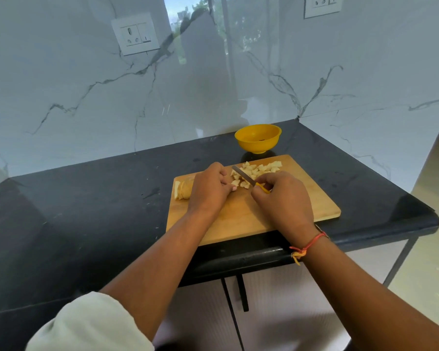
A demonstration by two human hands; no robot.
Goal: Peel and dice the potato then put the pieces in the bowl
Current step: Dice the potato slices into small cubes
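Note:
A wooden cutting board [276, 219] lies on the black counter. Several pale diced potato pieces [260, 169] are heaped at its far side. A bigger potato chunk with slices [184, 190] lies at the board's left end. My right hand [281, 198] grips a knife [243, 176] by its yellow handle, the blade pointing up-left into the pieces. My left hand [209, 188] rests on the board with its fingers curled on small potato pieces beside the blade. A yellow bowl [257, 138] stands just behind the board.
The black counter [86, 211] meets a marble wall at the back and right, with a socket plate [136, 34] on the wall. The counter's front edge runs just under the board. A cabinet with a dark handle [242, 292] is below.

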